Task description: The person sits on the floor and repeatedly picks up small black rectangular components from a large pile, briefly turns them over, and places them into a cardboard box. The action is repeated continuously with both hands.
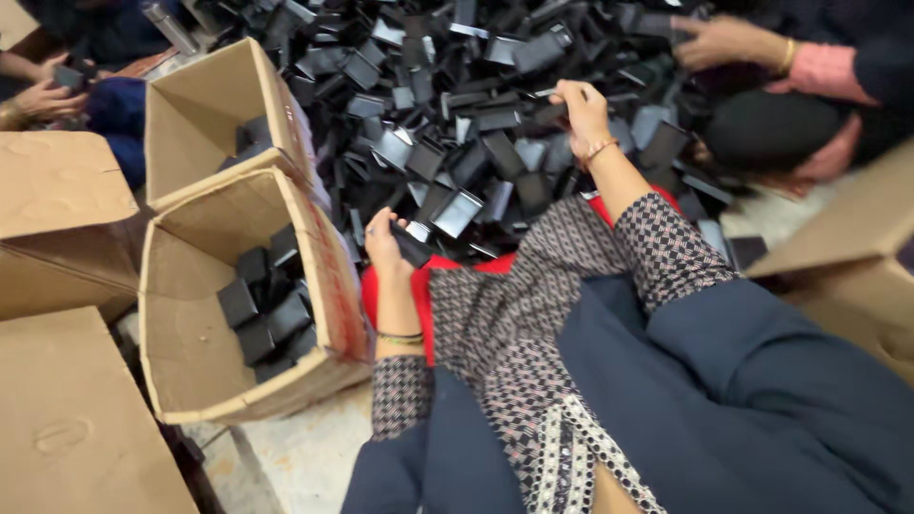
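Meanwhile left hand [384, 246] grips a black piece [411, 246], right hand [581, 107] another [550, 112].

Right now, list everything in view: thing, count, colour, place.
pile of small black parts: too many to count, black with some grey faces, across the top centre on the floor.
near cardboard box: one, brown, left of centre, with a handful of black parts inside.
far cardboard box: one, brown, behind the near one, a few black parts inside.
flat cardboard pieces: several, brown, far left and lower left.
cardboard at right: one, brown, right edge.
other people's hands: one top right, others top left, at the pile.
left hand: holds a black part beside the near box.
right hand: reaching into the pile, gripping a black piece.
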Demonstrator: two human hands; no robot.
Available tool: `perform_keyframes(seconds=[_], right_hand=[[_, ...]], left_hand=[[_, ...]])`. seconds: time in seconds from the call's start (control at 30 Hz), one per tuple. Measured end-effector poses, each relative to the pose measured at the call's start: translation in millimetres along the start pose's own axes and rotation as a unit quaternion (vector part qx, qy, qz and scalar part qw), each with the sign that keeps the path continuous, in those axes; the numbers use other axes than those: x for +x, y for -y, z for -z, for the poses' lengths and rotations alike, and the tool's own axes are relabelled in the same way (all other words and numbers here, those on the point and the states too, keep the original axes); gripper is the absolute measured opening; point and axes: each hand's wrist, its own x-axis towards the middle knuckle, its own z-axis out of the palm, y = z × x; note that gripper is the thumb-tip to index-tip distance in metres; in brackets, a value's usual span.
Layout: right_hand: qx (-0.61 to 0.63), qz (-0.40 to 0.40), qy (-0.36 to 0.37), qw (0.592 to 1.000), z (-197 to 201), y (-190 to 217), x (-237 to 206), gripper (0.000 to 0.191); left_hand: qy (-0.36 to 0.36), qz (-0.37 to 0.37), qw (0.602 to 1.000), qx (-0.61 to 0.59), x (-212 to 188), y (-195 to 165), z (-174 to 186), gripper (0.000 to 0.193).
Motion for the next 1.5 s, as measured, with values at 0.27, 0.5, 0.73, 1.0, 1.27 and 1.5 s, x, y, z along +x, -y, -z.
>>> perform_keyframes(seconds=[0.27, 0.5, 0.73, 1.0, 1.27, 1.5], right_hand=[[0.140, -0.085, 0.156, 0.974, 84, 11, -141, 0.024], [0.143, -0.276, 0.167, 0.936, 134, -66, -186, 0.030], [-0.293, 0.104, 0.243, 0.919, 193, -119, -157, 0.026], [-0.326, 0.161, -0.153, 0.919, 374, -118, -97, 0.024], [-0.694, -0.185, -0.116, 0.687, 451, -167, -130, 0.065], [-0.525, -0.157, -0.106, 0.830, 445, -189, -92, 0.038]], left_hand=[[0.232, -0.148, 0.895, 0.352, -183, 47, 4, 0.063], [0.351, -0.332, 0.774, 0.409, -206, 102, -31, 0.034], [0.116, -0.089, 0.932, 0.331, -167, 120, 15, 0.033], [0.075, 0.078, 0.989, 0.097, -78, 164, 30, 0.028], [0.059, 0.163, 0.978, 0.118, -34, 230, -19, 0.027], [0.048, 0.202, 0.972, 0.112, -13, 248, -5, 0.026]])
